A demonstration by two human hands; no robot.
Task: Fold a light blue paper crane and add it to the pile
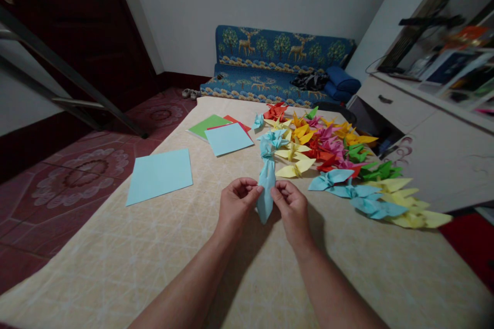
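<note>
Between my two hands is a light blue origami crane [266,193], its long pointed part toward me. My left hand [240,204] pinches its left edge with thumb and fingers. On the opposite edge, my right hand [292,209] pinches it the same way. Just beyond it stand more light blue folded cranes [273,139]. Yellow cranes [296,168] lie to the right of these. A flat light blue paper square [160,176] rests to the left of my hands, and another blue sheet [229,139] overlaps green paper [208,126] and red paper.
Many cranes in red [320,152], orange, pink, green, blue and yellow spread over the right side of the cloth-covered table [154,262]. Behind it stands a blue patterned sofa [266,74]. A white cabinet [436,128] is at the right, a metal ladder [73,79] at the left.
</note>
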